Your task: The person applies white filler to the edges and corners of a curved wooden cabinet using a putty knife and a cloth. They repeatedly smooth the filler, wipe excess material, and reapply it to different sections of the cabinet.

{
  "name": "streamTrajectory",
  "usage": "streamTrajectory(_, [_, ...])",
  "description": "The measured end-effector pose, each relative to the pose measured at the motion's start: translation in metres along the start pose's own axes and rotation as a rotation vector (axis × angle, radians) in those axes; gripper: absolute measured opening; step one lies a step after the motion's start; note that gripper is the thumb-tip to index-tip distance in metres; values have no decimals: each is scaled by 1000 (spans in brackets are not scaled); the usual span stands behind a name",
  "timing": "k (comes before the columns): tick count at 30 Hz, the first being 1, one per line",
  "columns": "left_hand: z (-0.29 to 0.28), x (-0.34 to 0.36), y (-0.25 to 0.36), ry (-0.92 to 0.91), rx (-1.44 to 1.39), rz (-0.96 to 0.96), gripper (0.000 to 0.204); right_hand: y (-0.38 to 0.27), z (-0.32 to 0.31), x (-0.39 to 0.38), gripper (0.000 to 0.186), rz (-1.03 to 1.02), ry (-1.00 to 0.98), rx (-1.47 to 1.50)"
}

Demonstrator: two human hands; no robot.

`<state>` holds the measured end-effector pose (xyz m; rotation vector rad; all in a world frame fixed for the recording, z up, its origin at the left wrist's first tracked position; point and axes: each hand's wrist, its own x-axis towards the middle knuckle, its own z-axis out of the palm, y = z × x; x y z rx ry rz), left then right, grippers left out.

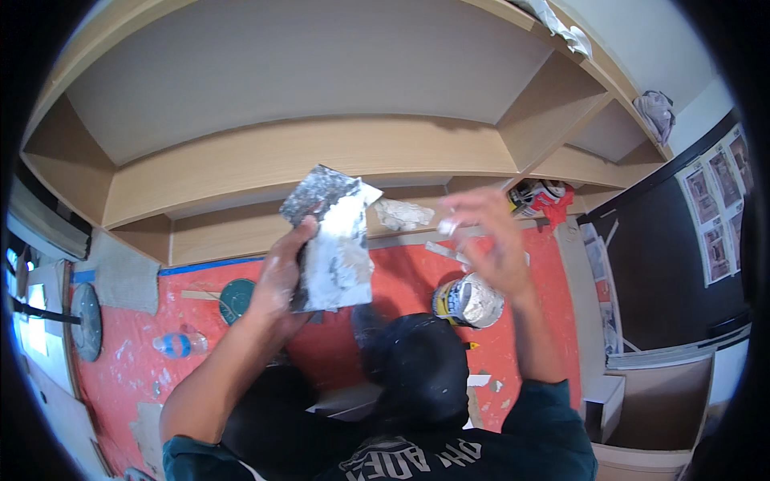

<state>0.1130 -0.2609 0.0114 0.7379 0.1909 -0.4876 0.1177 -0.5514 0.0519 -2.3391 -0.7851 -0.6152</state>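
My left hand [278, 282] grips two flat metal filler blades [333, 240], smeared with white putty, held up in front of the wooden shelf unit [289, 160]. My right hand [488, 240] hovers to the right of the blades, fingers spread and blurred, with white putty on the fingertips; it holds nothing. Below the right hand an open tin of white filler [469, 301] stands on the red floor covering [401, 272]. A lump of white putty or rag [403, 214] lies by the shelf base, just beyond the blades.
A green lid [237, 298] and a small plastic bottle [180, 345] lie on the red floor at left. Red and white packaging [544, 197] sits at the right of the shelf. A grey cloth [656, 112] hangs on the upper shelf corner.
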Motion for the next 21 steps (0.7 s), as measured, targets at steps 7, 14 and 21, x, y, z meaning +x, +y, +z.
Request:
streamTrajectory(7, [1,-1,10,50,-11,-39,48,210,-89,53,21,49,-382,-1068])
streamTrajectory(14, [-9,14,25,63,-65,40,45,287,-51,92,25,-16,-583,-1285])
streamTrajectory(21, [-18,33,30,58,-28,13,45,301,-32,102,24,21,-648,-1344])
